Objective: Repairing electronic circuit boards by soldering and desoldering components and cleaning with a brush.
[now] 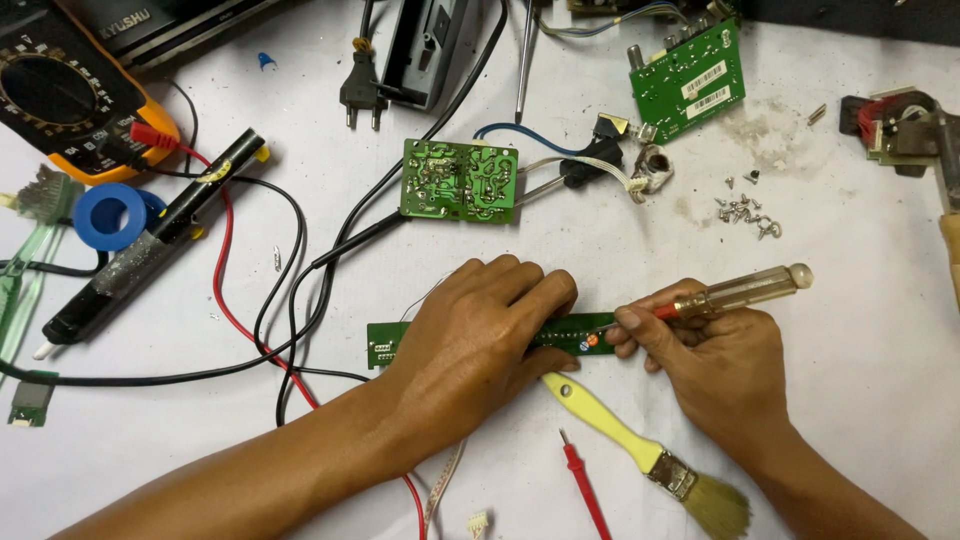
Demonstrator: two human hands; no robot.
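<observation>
Fingers (520, 290) of the left hand (475, 335) lay pressed flat and close together over a long narrow green circuit board (385, 345), pinning it to the white desk (860, 330). Those of the right hand (715, 355) were pinched around a screwdriver (735, 292) with a clear amber handle, its tip set on the board's exposed right portion near a small orange component (592, 341).

The strip board lay at centre, running from nine o'clock to three o'clock beneath the left palm. A yellow-handled brush (640, 450) lay just below it at five o'clock, and a red probe (585, 490) lay beside the brush. A square green board (460, 180) sat at twelve o'clock with a loose pile of screws (745, 212) at two o'clock. An orange multimeter (60, 100) and a blue tape roll (108, 215) occupied ten o'clock.

Judged step in hand: working the tool tip at one point on the held board. Any following move would call for steady downward hold from the left hand and fine control of the tip, since slippage could mar neighbouring parts.
</observation>
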